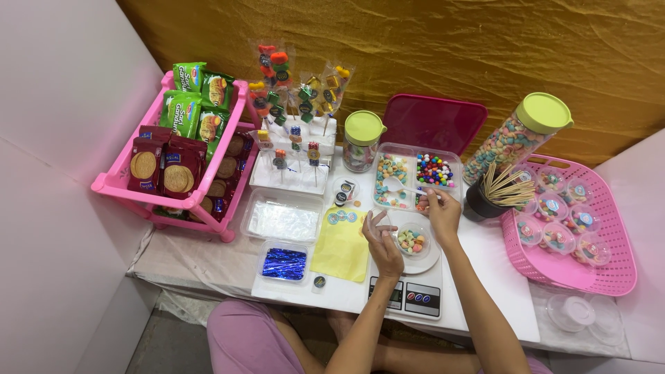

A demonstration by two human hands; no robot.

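- The little round cup (pixel 412 240) of candy sits on the white plate of the kitchen scale (pixel 409 291), right in front of you. It is clear plastic, so you can see the pink, green and yellow bits inside. It looks placed there so the candy can be weighed.
- Your left hand (pixel 381 242) is just beside the cup, on its left. The fingers are bent and a little apart, and the hand holds nothing.
- Your right hand (pixel 443 211) is behind the cup, at the near edge of the candy tray (pixel 415 181). It holds a small white spoon (pixel 402 185) by the handle, with the scoop end lying in the candy.
- The tray is clear plastic with separate boxes, so the candy kinds stay apart: pale rings in one, bright round balls in another. Its dark pink lid (pixel 433 123) leans on the wall behind.
- A yellow cloth (pixel 341 246) lies flat on the surface to the left of the scale, and a clear box of shiny blue twist ties (pixel 285 264) is past it.
- On your right, a pink basket (pixel 575 235) with holes holds filled cups with lids, kept together. A dark pot of wooden sticks (pixel 502 187) stands beside it.
- Far left, a pink rack (pixel 176 159) holds packs of cookies. Candy sticks in clear wrap (pixel 294 104) stand up in a white block.
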